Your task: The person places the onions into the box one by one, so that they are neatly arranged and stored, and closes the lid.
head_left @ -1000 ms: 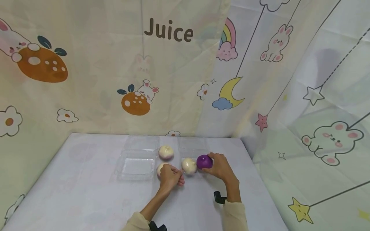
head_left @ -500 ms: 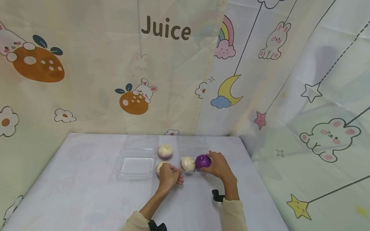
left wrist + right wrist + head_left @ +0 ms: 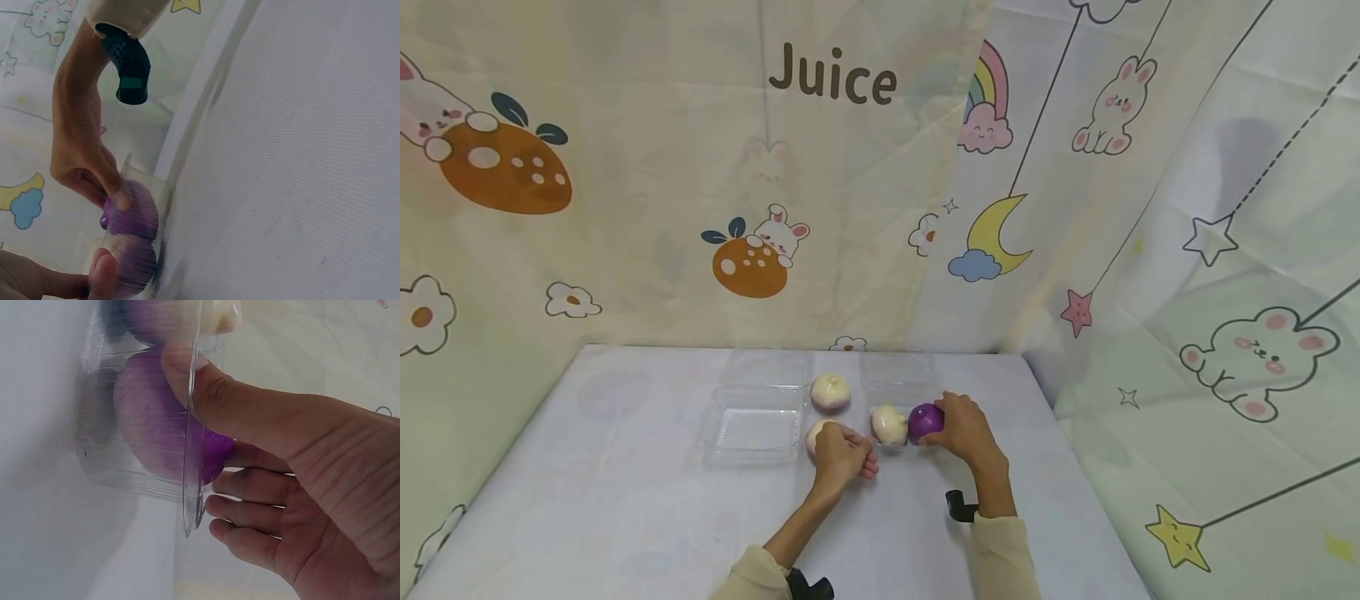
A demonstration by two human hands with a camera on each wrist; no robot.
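Observation:
My right hand (image 3: 966,429) grips a round, glossy purple onion-like vegetable (image 3: 925,423), thumb on the near side and fingers behind. It sits in a clear plastic clamshell box (image 3: 140,481), whose side wall shows in the right wrist view. Beside it in the same box is a turnip (image 3: 889,425), cream on top and purple below. My left hand (image 3: 842,458) pinches the box's rim at its near left corner, thumb and fingers together. Partly behind that hand lies a second turnip (image 3: 814,435), outside the box.
Another turnip (image 3: 830,392) lies farther back between the boxes. To the left stands a second clear clamshell box (image 3: 760,429), lid raised behind it. The first box's raised lid (image 3: 901,372) leans toward the patterned cloth (image 3: 647,250) beyond the white table (image 3: 587,500).
My right hand has shifted slightly left and covers a little more of the purple vegetable. My left hand stays at the box corner.

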